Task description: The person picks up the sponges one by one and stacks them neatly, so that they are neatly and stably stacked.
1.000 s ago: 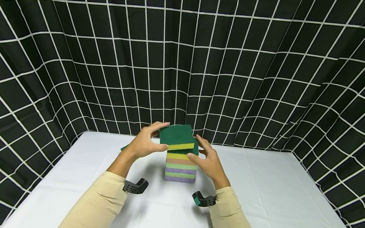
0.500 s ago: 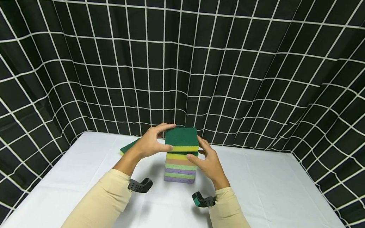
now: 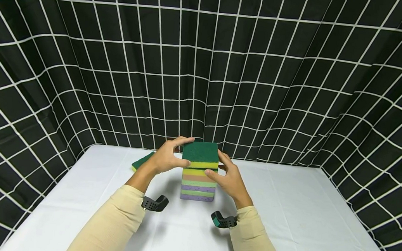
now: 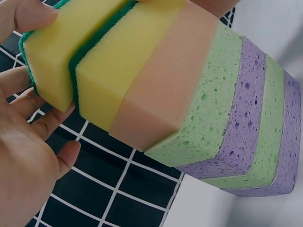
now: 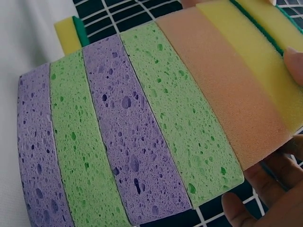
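A stack of sponges (image 3: 198,188) stands on the table: purple and light green porous ones below, then a peach one, then a yellow scouring sponge (image 4: 113,71) with a dark green pad. On top lies another yellow scouring sponge (image 3: 200,152), green pad up. My left hand (image 3: 166,155) grips this top sponge at its left side, thumb at the front, fingers toward the back. At the stack's right side, my right hand (image 3: 230,177) holds the upper sponges between thumb and fingers. In the right wrist view its thumb (image 5: 294,65) touches the yellow foam near the green layer.
Another green-and-yellow scouring sponge (image 3: 142,160) lies on the table behind the left wrist, partly hidden by it. White cloth (image 3: 278,216) covers the table. A black curtain with a white grid (image 3: 205,63) surrounds its back and sides. Each wrist wears a dark band.
My left hand has brought the top sponge right and down, turning it from tilted to nearly lined up with the stack. My right hand has stayed at the stack's side.
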`<state>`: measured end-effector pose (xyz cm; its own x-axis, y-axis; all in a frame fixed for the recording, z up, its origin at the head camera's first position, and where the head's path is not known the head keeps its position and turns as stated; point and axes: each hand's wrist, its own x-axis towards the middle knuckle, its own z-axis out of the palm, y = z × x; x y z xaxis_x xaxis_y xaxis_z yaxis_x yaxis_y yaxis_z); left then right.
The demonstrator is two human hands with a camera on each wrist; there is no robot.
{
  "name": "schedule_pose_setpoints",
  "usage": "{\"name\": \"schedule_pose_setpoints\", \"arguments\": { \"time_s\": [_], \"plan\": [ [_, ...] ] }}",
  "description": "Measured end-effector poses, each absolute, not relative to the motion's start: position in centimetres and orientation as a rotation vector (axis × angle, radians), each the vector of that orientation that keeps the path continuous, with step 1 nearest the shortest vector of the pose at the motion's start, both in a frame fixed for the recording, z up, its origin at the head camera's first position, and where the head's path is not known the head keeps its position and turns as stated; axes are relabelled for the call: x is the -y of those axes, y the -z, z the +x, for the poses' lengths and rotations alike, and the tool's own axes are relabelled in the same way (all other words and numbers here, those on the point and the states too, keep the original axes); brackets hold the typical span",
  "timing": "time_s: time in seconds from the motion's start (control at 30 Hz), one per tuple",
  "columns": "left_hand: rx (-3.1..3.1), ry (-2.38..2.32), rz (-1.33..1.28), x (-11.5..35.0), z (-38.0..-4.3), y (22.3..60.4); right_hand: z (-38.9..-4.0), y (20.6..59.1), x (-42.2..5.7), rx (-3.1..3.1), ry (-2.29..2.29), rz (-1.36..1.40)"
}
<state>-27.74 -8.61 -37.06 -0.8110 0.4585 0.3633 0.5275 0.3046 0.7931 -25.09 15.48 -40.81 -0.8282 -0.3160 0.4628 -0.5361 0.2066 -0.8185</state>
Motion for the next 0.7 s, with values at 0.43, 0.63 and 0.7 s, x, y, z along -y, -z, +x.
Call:
{"name": "schedule_pose_setpoints", "arguments": {
  "time_s": [0.43, 0.63, 0.7],
  "plan": [
    [2.489, 1.616, -0.961, 8.2, -26.0, 35.0, -26.9, 43.2, -15.9, 2.251, -1.679, 0.822],
    [2.494, 1.636, -0.934, 8.5, -28.1, 37.2, -26.9, 43.3, -16.0, 2.268, -1.685, 0.815],
    [2.486, 1.637, -0.937, 8.5, -28.4, 37.5, -26.7, 43.0, -16.0, 2.284, -1.684, 0.803]
  ]
}}
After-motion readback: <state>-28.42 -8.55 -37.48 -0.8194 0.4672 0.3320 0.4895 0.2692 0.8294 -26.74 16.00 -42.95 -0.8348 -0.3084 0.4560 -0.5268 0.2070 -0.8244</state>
